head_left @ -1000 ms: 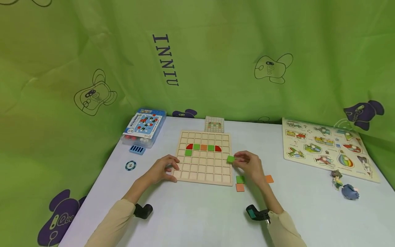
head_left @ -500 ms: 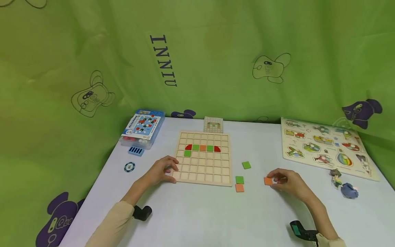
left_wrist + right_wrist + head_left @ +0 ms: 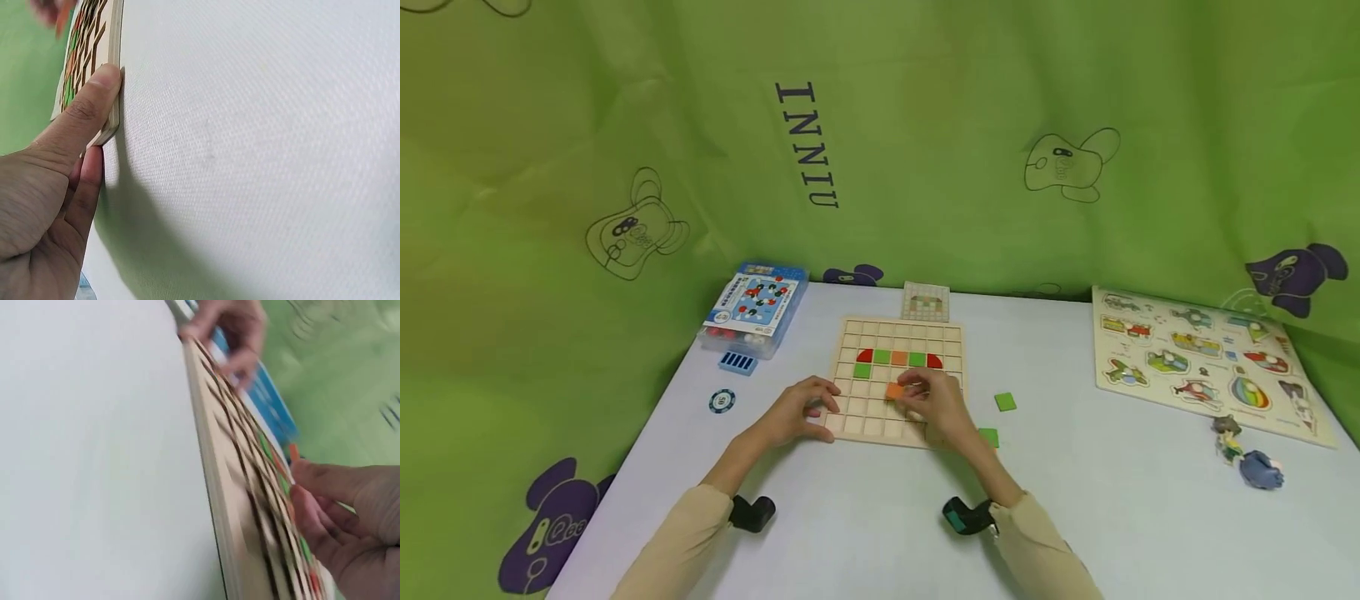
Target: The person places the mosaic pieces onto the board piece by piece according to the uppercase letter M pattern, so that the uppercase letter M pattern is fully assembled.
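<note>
A wooden grid board (image 3: 951, 337) lies on the white table (image 3: 880, 533). It holds a row of red, green and orange pieces and one green square below. My left hand (image 3: 820, 408) grips the board's near left corner. In the left wrist view its thumb (image 3: 87, 106) presses the board edge (image 3: 114, 62). My right hand (image 3: 901, 392) pinches an orange square tile (image 3: 895, 390) just over the board's middle rows. The right wrist view shows that hand's fingers (image 3: 325, 487) at the board (image 3: 219, 462). Two green tiles (image 3: 1004, 402) (image 3: 988, 437) lie on the table right of the board.
A blue plastic box (image 3: 752, 308), a small blue piece (image 3: 737, 362) and a round chip (image 3: 722, 401) sit at the left. A pattern card (image 3: 925, 302) lies behind the board. A vehicle puzzle (image 3: 1206, 358) and small figures (image 3: 1247, 454) are at the right. Green cloth surrounds the table.
My right hand left a green tile on the table, took an orange tile farther right, and carried it left over the board. The left hand stayed on the corner.
</note>
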Motion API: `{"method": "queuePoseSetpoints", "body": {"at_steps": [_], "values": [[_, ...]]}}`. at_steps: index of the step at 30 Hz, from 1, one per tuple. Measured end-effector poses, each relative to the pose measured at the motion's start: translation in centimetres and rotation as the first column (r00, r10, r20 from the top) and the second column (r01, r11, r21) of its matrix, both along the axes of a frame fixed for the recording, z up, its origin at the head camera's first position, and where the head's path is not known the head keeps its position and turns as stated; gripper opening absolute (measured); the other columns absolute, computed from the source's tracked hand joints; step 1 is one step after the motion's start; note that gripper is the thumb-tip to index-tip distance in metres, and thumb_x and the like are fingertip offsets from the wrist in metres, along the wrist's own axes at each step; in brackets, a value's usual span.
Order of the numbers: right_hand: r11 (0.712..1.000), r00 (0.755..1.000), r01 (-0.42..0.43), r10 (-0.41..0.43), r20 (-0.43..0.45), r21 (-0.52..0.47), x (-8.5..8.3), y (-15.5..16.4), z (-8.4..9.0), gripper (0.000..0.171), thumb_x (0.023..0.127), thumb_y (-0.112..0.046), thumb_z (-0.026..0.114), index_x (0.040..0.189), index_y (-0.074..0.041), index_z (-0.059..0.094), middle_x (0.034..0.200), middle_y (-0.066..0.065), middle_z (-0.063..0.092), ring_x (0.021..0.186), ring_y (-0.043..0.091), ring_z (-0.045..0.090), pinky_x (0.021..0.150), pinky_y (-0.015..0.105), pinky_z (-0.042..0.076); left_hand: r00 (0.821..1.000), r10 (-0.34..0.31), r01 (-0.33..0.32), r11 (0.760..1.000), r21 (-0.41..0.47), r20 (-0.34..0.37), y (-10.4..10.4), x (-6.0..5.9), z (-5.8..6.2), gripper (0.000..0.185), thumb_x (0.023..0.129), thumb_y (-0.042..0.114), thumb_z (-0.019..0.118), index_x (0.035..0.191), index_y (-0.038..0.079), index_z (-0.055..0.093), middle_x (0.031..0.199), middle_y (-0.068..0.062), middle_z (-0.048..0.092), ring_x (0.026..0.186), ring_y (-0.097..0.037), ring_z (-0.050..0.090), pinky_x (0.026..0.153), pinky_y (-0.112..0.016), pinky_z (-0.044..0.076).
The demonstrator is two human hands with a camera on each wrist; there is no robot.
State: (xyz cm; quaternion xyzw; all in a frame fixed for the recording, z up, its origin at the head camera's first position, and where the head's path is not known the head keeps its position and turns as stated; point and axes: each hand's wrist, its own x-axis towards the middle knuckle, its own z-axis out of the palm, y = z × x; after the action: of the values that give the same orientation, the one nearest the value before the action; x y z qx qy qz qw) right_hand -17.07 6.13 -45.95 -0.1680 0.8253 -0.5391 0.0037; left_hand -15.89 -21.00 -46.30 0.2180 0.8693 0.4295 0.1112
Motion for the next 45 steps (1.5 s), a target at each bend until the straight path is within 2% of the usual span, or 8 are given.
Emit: {"method": "queuePoseSetpoints", "body": {"at_steps": [6, 20, 24, 27, 34, 37, 41, 45], "values": [[0.998, 0.996, -0.045, 0.048, -0.073, 0.038, -1.4, -4.0, -0.9, 0.024, 0.077, 0.008, 0.074, 0.1, 0.008, 0.066, 0.092, 0.018, 0.069, 0.075, 0.022, 0.067, 0.066, 0.024, 0.055, 1.0, -0.011, 0.011, 1.0, -0.001, -0.002, 0.5, -0.4, 0.1, 0.03, 0.067, 0.005, 0.085, 0.089, 0.005, 0.065, 0.126, -0.016, 0.053, 0.122, -0.037, 0.046, 0.087, -0.035, 0.053], [0.997, 0.998, -0.055, 0.053, -0.039, -0.056, -1.7, -4.3, -0.7, 0.027, 0.077, 0.009, 0.073, 0.102, 0.01, 0.064, 0.098, 0.021, 0.068, 0.085, 0.028, 0.068, 0.071, 0.023, 0.056, 1.0, -0.022, 0.022, 1.0, -0.006, -0.015, 0.6, -0.7, 0.6, 0.03, 0.066, 0.004, 0.085, 0.089, 0.004, 0.065, 0.125, -0.017, 0.053, 0.121, -0.037, 0.046, 0.086, -0.035, 0.053], [0.993, 0.998, -0.062, 0.064, 0.017, -0.1, -1.1, -1.5, 0.2, 0.028, 0.08, 0.01, 0.07, 0.107, 0.01, 0.063, 0.103, 0.023, 0.067, 0.088, 0.03, 0.067, 0.075, 0.027, 0.056, 1.0, -0.006, 0.006, 1.0, -0.012, -0.005, 0.6, -0.6, 0.5, 0.03, 0.066, 0.003, 0.085, 0.088, 0.004, 0.064, 0.126, -0.017, 0.053, 0.121, -0.037, 0.046, 0.086, -0.035, 0.053], [0.995, 0.997, -0.081, 0.082, 0.016, -0.06, -0.6, 2.9, 0.9, 0.028, 0.082, 0.009, 0.068, 0.109, 0.009, 0.062, 0.105, 0.025, 0.066, 0.089, 0.031, 0.066, 0.078, 0.03, 0.056, 1.0, 0.008, -0.008, 1.0, -0.017, 0.0, 0.4, -0.5, 0.4, 0.031, 0.065, 0.003, 0.085, 0.088, 0.005, 0.064, 0.125, -0.016, 0.054, 0.121, -0.036, 0.046, 0.087, -0.035, 0.053], [0.982, 0.999, 0.016, -0.008, -0.041, 0.187, 0.2, 14.5, 0.1, 0.035, 0.078, 0.01, 0.072, 0.112, 0.007, 0.063, 0.11, 0.023, 0.065, 0.098, 0.036, 0.061, 0.083, 0.042, 0.054, 1.0, 0.016, -0.016, 1.0, -0.006, 0.001, -0.2, -0.1, 0.2, 0.032, 0.065, 0.005, 0.086, 0.088, 0.004, 0.064, 0.124, -0.016, 0.054, 0.119, -0.037, 0.047, 0.086, -0.038, 0.053], [0.962, 0.999, -0.023, 0.035, -0.038, 0.273, -0.1, 16.4, -1.0, 0.033, 0.081, 0.004, 0.072, 0.113, 0.004, 0.065, 0.111, 0.019, 0.066, 0.1, 0.033, 0.062, 0.082, 0.039, 0.055, 1.0, 0.025, -0.025, 1.0, -0.011, 0.004, -0.3, 0.0, 0.1, 0.032, 0.064, 0.004, 0.086, 0.088, 0.004, 0.064, 0.123, -0.016, 0.054, 0.118, -0.037, 0.047, 0.085, -0.037, 0.053], [0.969, 0.997, -0.051, 0.061, -0.037, 0.244, -0.7, 16.8, -1.6, 0.026, 0.083, 0.0, 0.072, 0.108, 0.0, 0.067, 0.103, 0.012, 0.069, 0.087, 0.023, 0.062, 0.076, 0.026, 0.054, 0.999, 0.03, -0.03, 0.999, -0.011, 0.012, -0.3, 0.1, -0.2, 0.033, 0.064, 0.003, 0.086, 0.089, 0.005, 0.065, 0.124, -0.015, 0.054, 0.118, -0.036, 0.047, 0.085, -0.033, 0.053], [0.971, 0.994, -0.103, 0.109, -0.015, 0.216, -0.9, 16.9, -1.6, 0.032, 0.081, -0.001, 0.074, 0.111, 0.0, 0.066, 0.105, 0.013, 0.068, 0.086, 0.018, 0.059, 0.073, 0.023, 0.052, 0.999, 0.025, -0.025, 1.0, -0.001, 0.024, 0.0, -0.1, -0.3, 0.033, 0.065, 0.003, 0.086, 0.09, 0.006, 0.065, 0.125, -0.014, 0.054, 0.118, -0.033, 0.047, 0.086, -0.033, 0.053]]}}
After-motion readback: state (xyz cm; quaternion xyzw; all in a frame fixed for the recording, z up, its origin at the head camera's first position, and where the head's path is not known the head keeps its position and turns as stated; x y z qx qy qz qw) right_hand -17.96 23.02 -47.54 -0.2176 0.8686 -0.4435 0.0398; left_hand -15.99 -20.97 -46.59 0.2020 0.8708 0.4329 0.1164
